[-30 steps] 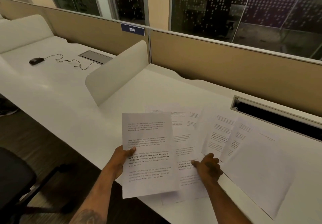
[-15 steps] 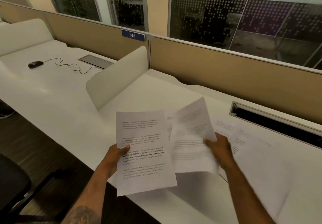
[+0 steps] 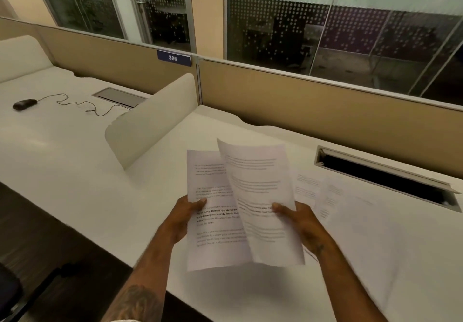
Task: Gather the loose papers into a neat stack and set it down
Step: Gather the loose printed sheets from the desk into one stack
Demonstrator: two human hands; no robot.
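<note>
My left hand (image 3: 181, 217) grips a printed sheet (image 3: 211, 221) by its left edge, held up above the white desk (image 3: 75, 171). My right hand (image 3: 298, 224) holds a second printed sheet (image 3: 260, 196) by its right edge, and this sheet overlaps the first one on its right side, tilted slightly. Several more loose papers (image 3: 333, 196) lie flat on the desk to the right of my hands, faint against the white top.
A low white divider (image 3: 152, 121) stands on the desk to the left of the papers. An open cable slot (image 3: 383, 178) runs along the back right. A black mouse (image 3: 23, 104) with its cord lies far left. Tan partition behind; dark chair at lower left.
My right hand lifted a sheet off the desk and brought it left over the sheet in my left hand. Both sheets now overlap in the air.
</note>
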